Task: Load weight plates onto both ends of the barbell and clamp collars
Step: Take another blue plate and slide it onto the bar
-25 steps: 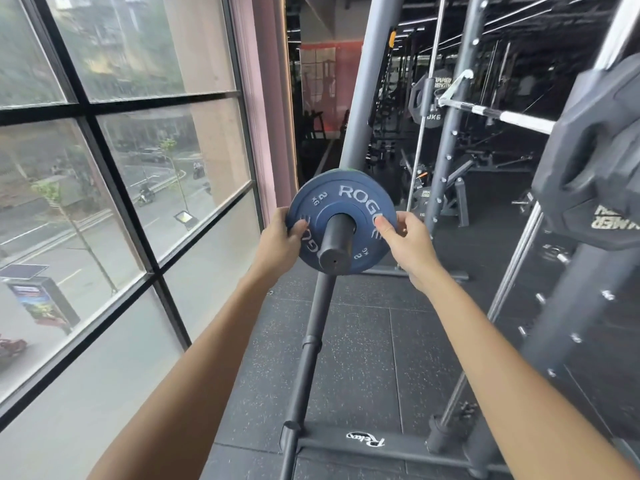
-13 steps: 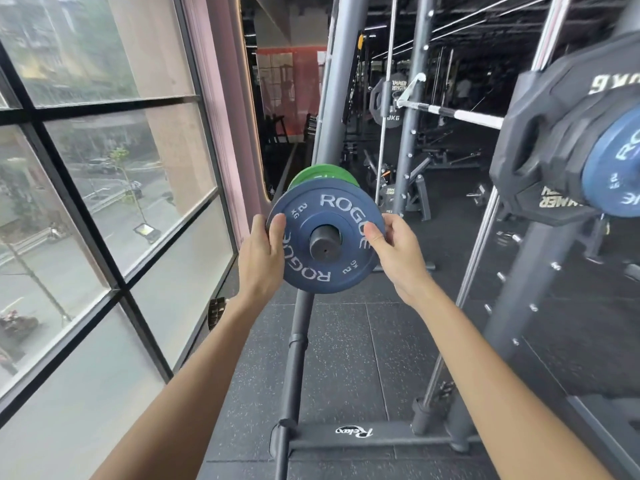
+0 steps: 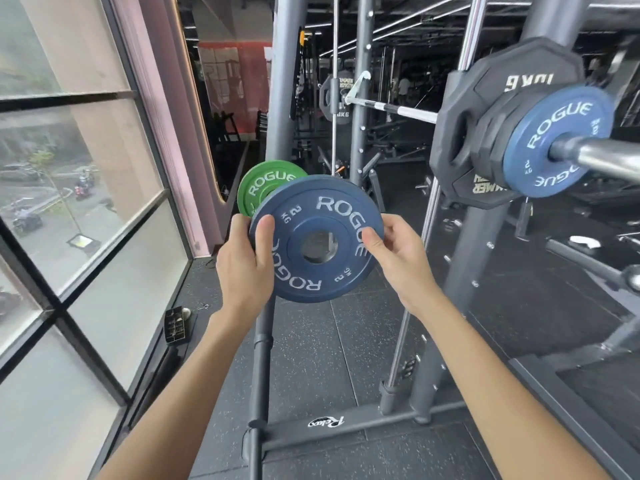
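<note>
The blue plate hangs in mid-air just before the green plate. Left hand and right hand pinch its opposite rims, fingers curled behind. The barbell sleeve lies up and right, nearer the right hand; the hole must turn to face it.

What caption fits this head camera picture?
Left hand and right hand grip a blue plate before a green plate; loaded barbell at right.
</note>
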